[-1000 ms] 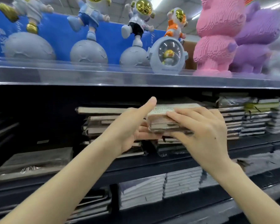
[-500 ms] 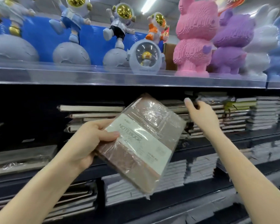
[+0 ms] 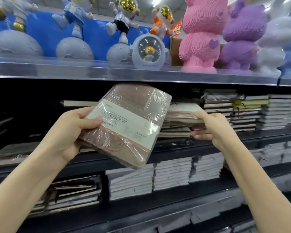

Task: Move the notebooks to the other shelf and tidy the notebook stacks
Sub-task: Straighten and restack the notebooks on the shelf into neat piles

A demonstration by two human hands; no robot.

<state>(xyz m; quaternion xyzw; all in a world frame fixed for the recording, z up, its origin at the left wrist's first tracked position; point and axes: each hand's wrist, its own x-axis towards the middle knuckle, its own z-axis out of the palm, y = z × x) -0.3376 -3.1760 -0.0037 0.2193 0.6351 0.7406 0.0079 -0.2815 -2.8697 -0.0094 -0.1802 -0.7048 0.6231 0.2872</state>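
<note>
My left hand [image 3: 69, 132] grips a brown shrink-wrapped notebook [image 3: 134, 115] with a pale band reading NOTEBOOK, held tilted in front of the dark middle shelf [image 3: 175, 149]. My right hand [image 3: 210, 128] grips the top few notebooks [image 3: 183, 114] of a stack on that shelf, thumb above and fingers beneath. The held notebook hides the left part of that stack. More notebook stacks [image 3: 275, 111] stand to the right on the same shelf.
A clear-fronted top shelf [image 3: 107, 71] carries astronaut figures [image 3: 123, 29] and pink [image 3: 202, 34] and purple block bears [image 3: 240, 34]. Lower shelves hold white-edged notebook stacks [image 3: 171, 175] and dark ones [image 3: 74, 192] at the left. A flat wrapped item [image 3: 10, 153] lies at far left.
My left hand has taken the brown notebook off the stack and raised it, tilted. My right hand reached to the stack and now grips its top notebooks.
</note>
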